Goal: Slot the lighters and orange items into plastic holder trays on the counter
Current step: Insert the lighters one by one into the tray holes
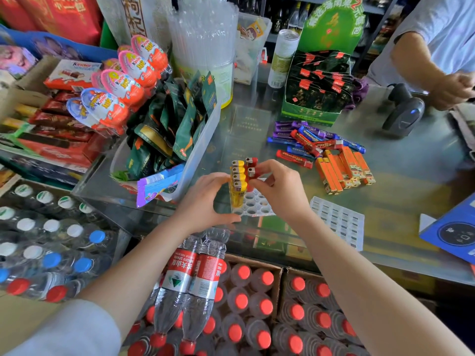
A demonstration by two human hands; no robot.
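Note:
A clear plastic holder tray with round holes lies on the glass counter in front of me. Several yellow lighters stand upright in its left row, and red lighters stand beside them. My left hand grips the tray's left edge by the yellow lighters. My right hand pinches a red lighter over the tray. A second tray with rectangular slots lies to the right. Orange items lie in a pile behind it, next to loose red and blue lighters.
A clear bin of green packets stands left of the tray. A barcode scanner and another person's hand are at the far right. A blue box sits at the right edge. Water bottles stand below the counter.

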